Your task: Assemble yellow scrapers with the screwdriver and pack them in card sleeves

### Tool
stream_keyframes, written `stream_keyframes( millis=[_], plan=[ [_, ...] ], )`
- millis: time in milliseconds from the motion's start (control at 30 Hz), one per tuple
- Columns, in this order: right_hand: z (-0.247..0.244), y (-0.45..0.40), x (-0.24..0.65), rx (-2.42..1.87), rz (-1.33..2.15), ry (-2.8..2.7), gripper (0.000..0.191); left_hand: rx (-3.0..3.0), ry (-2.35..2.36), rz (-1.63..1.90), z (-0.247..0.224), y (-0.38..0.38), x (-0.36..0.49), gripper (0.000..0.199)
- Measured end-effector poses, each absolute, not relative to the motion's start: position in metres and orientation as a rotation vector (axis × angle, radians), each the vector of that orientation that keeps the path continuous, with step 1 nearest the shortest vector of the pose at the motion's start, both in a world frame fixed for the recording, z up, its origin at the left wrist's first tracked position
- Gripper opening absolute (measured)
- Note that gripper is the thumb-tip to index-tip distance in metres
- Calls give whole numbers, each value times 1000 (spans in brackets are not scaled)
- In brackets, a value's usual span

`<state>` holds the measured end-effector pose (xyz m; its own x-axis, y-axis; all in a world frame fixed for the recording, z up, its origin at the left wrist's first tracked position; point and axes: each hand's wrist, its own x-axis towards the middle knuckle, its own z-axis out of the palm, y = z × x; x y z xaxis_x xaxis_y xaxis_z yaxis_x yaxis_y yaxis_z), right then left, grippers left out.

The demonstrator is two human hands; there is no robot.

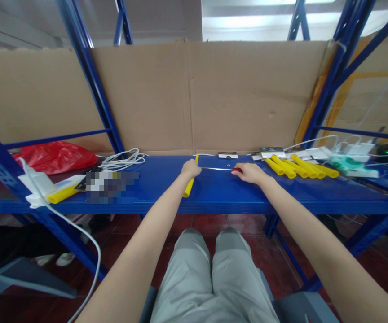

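Note:
My left hand [191, 168] is closed around a yellow tube [188, 188], which slants across the blue shelf, its near end close to the front edge. To the right, my right hand [249, 173] grips the red handle [237, 170] of what looks like a screwdriver. Its thin metal shaft [216, 168] reaches leftward to the tube at my left hand; the tip is hidden by the fingers. Just behind, a small black-and-white card [228, 155] lies flat. Several more yellow tubes [300, 168] lie side by side to the right of my right hand.
The blue metal shelf [160, 197] has upright posts and a cardboard back panel [248, 98]. Coiled white cable [126, 158], a red plastic bag [55, 154] and another yellow tube [64, 194] are at left. A green-and-white item [352, 166] and cables lie at right.

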<state>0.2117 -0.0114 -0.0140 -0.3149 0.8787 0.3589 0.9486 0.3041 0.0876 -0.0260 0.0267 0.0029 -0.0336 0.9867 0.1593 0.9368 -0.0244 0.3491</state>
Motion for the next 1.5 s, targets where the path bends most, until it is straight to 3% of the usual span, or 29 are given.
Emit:
stream_keyframes(
  millis=[333, 533, 1233, 1500],
  plan=[
    [-14, -11, 211, -1608, -463, -2332, 18, 2040, 2050, 544, 6, 23, -30, 31],
    [-14, -12, 209, -1624, -439, -2338, 25, 2011, 2039, 553, 6, 23, -30, 30],
    [-17, -8, 210, -1685, -368, -2296, 23, 2064, 2075, 533, 4, 26, -28, 30],
    [-16, -8, 211, -1662, -441, -2327, 13, 2078, 2060, 536, 1, 29, -28, 32]
  ],
)
